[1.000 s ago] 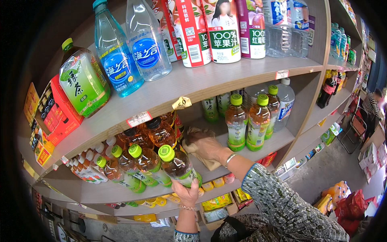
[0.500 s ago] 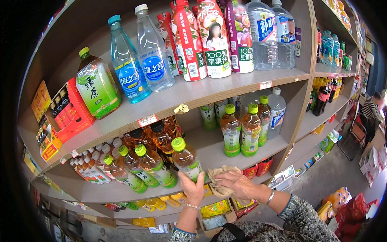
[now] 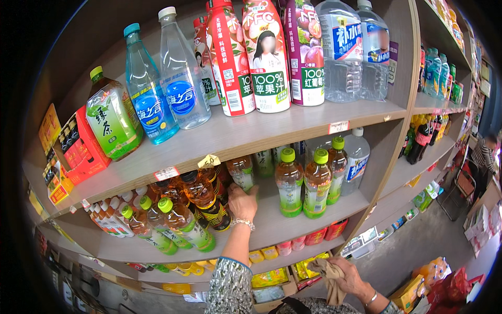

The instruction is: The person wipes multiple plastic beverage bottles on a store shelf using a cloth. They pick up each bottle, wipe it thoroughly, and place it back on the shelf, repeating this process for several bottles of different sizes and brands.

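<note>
My left hand (image 3: 242, 203) reaches into the middle shelf, its fingers wrapped round a tea bottle (image 3: 241, 171) with amber liquid and a pale green label. The upper shelf edge hides that bottle's cap. Dark-labelled bottles (image 3: 212, 206) stand just left of it, and green-capped tea bottles (image 3: 194, 230) sit nearer the front. To the right are more green-capped tea bottles (image 3: 316, 183) and a clear water bottle (image 3: 357, 162). Lower down, in front of the shelves, my right hand (image 3: 349, 276) grips a crumpled tan cloth (image 3: 331, 285), apart from the shelf.
Above, the upper shelf (image 3: 251, 136) carries juice bottles (image 3: 265, 63), clear and blue bottles, and a red carton (image 3: 83, 152). Beneath are yellow packets (image 3: 269, 278) in boxes. Further right, shelving continues, and a person in stripes (image 3: 483, 154) is beside a chair (image 3: 460, 175).
My left hand has carried the tea bottle up and back into the middle shelf, behind the front row. My right hand, with the cloth, has drawn away from the bottle, down and right.
</note>
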Demonstrator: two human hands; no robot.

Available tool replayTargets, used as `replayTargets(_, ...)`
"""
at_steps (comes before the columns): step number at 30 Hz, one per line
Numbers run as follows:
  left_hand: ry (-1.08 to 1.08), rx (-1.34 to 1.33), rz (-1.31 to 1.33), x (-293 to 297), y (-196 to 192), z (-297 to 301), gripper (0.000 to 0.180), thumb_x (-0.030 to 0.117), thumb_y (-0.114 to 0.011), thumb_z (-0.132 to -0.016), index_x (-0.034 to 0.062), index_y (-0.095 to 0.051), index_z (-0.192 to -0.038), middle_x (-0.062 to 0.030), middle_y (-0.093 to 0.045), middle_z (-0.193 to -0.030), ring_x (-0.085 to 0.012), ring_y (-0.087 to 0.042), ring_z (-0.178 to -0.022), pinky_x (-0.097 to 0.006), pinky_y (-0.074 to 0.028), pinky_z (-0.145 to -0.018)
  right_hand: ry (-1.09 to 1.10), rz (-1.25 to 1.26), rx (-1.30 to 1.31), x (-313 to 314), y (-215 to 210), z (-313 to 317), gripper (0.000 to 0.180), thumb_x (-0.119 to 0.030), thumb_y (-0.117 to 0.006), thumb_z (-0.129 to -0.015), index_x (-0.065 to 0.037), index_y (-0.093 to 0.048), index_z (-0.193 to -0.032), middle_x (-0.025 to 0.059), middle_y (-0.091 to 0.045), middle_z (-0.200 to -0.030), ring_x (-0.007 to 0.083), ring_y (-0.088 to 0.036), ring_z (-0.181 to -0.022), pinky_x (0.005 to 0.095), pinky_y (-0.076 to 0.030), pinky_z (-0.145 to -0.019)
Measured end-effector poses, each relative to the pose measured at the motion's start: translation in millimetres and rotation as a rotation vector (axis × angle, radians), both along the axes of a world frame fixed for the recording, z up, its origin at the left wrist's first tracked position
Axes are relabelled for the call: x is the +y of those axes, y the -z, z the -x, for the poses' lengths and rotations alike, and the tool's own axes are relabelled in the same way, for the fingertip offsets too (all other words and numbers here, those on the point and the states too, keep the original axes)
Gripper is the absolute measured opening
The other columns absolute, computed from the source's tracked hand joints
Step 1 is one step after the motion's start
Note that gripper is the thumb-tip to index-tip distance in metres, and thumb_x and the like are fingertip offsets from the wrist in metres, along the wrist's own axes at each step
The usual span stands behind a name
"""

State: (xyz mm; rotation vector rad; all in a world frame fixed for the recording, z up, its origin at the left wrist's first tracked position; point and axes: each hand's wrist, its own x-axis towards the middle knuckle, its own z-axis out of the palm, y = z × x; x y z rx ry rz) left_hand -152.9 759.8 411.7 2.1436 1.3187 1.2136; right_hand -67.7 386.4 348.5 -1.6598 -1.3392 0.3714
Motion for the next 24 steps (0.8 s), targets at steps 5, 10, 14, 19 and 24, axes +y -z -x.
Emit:
replayTargets(5,-0.08,0.035,-0.005,33.7,-1.3,-26.0,0.059,0.036,-0.082,-0.075,-0.0064,-0.052,-0.104,-0.0292,-0.06,-0.107,-0.0452,-0.06,-0.099,-0.05,-0.051,-0.085,0.124,0.032,0.17,-36.7,17.5,-10.8,0.038,-0.002,-0.064,-0.084,0.004,-0.057,-0.121,0.0174,-0.063,-0.114,0.0287,-0.064,-0.103,0.0363,-0.049,-0.091)
replayTargets(10,-0.191,0.014,0.047,52.6,3.3,-44.0,0.064,0.038,-0.083,-0.074,-0.0072,-0.052,-0.106,-0.0298,-0.059,-0.111,-0.0435,-0.059,-0.107,-0.049,-0.05,-0.089,0.197,0.014,0.156,-50.1,21.8,-15.8,0.035,-0.014,-0.055,-0.093,0.0,-0.059,-0.124,0.0224,-0.067,-0.109,0.0371,-0.065,-0.1,0.042,-0.051,-0.089)
replayTargets(14,-0.21,-0.018,0.052,65.1,5.6,-51.4,0.072,0.039,-0.082,-0.075,-0.0094,-0.049,-0.118,-0.0316,-0.055,-0.12,-0.0428,-0.056,-0.113,-0.048,-0.049,-0.093,0.181,0.105,0.264,-52.5,20.2,-16.1,0.037,-0.013,-0.057,-0.091,0.002,-0.059,-0.125,0.0267,-0.066,-0.109,0.0391,-0.065,-0.105,0.0432,-0.05,-0.09)
replayTargets(19,-0.18,0.039,0.06,69.7,3.8,-53.6,0.084,0.038,-0.082,-0.076,-0.0096,-0.04,-0.131,-0.0307,-0.052,-0.126,-0.044,-0.05,-0.119,-0.047,-0.045,-0.099,0.176,0.138,0.287,-52.0,22.1,-13.1,0.038,-0.013,-0.057,-0.09,0.002,-0.059,-0.125,0.0276,-0.066,-0.11,0.0402,-0.065,-0.105,0.0438,-0.05,-0.09)
replayTargets(24,-0.196,0.007,-0.016,43.3,3.7,-51.1,0.071,0.021,-0.078,-0.077,-0.005,-0.039,-0.13,-0.0265,-0.05,-0.131,-0.0433,-0.049,-0.121,-0.047,-0.045,-0.097,0.155,0.118,0.272,-50.6,28.4,-14.5,0.039,-0.012,-0.057,-0.09,0.002,-0.059,-0.126,0.0285,-0.066,-0.111,0.0412,-0.065,-0.105,0.0445,-0.05,-0.09)
